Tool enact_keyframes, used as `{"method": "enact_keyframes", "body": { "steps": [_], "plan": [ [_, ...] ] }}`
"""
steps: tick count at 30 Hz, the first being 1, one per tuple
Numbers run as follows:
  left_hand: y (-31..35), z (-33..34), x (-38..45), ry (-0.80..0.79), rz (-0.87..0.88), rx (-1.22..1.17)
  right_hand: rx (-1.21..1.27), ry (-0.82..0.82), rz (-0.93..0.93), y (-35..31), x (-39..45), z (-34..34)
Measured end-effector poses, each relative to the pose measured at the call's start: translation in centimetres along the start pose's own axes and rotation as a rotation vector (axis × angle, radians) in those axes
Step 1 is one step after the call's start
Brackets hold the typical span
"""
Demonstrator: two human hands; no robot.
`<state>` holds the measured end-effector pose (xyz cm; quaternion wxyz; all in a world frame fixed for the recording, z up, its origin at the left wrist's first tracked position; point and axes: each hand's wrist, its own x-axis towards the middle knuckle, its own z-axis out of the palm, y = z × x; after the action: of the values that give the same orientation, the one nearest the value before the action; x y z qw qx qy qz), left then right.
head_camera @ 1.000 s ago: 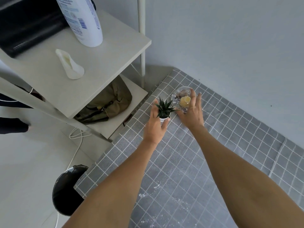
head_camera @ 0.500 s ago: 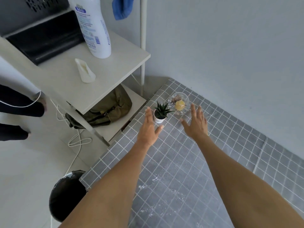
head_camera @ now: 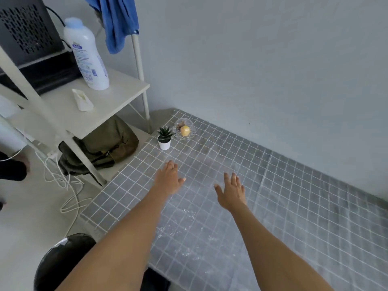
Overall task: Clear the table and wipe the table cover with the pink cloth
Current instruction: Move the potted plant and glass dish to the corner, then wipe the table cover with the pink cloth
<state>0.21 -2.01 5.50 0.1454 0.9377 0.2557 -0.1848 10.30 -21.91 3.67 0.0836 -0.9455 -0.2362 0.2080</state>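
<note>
A grey checked table cover lies over the table, with white crumbs or powder scattered on its near part. At the far left corner stand a small potted succulent in a white pot and a clear glass bowl holding a yellow ball. My left hand hovers open over the cover, well short of the pot. My right hand is open too, fingers spread, further right. Both hands are empty. No pink cloth is in view.
A white shelf unit stands left of the table with a white bottle, a small white object, and an olive bag below. A blue cloth hangs from its post. Cables and a black bin are on the floor.
Both hands let go of the plant and the glass bowl at the corner and drew back toward me. The two objects stay where they were set.
</note>
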Motion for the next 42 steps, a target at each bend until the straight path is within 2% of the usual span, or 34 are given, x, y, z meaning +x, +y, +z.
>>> {"method": "enact_keyframes", "body": {
  "steps": [9, 15, 23, 31, 37, 42],
  "plan": [
    [10.5, 2.6, -8.9, -0.01, 0.144, 0.059, 0.029, 0.037, 0.097, 9.0, -11.3, 0.1],
    [15.1, 4.4, -13.5, -0.022, 0.23, 0.106, 0.05, 0.064, 0.156, 12.4, -17.1, 0.3],
    [18.8, 5.2, -16.7, -0.042, 0.369, 0.171, 0.107, 0.148, 0.26, 14.2, -22.4, 0.5],
    [20.0, 8.4, -20.0, -0.113, 0.486, 0.233, 0.13, 0.148, 0.371, 16.3, -27.8, 2.5],
    [22.1, 11.2, -22.0, -0.14, 0.513, 0.267, 0.139, 0.116, 0.441, 20.5, -31.7, 4.3],
    [26.3, 13.8, -23.2, -0.143, 0.521, 0.246, 0.12, 0.072, 0.451, 25.5, -34.2, 4.3]
  ]
}}
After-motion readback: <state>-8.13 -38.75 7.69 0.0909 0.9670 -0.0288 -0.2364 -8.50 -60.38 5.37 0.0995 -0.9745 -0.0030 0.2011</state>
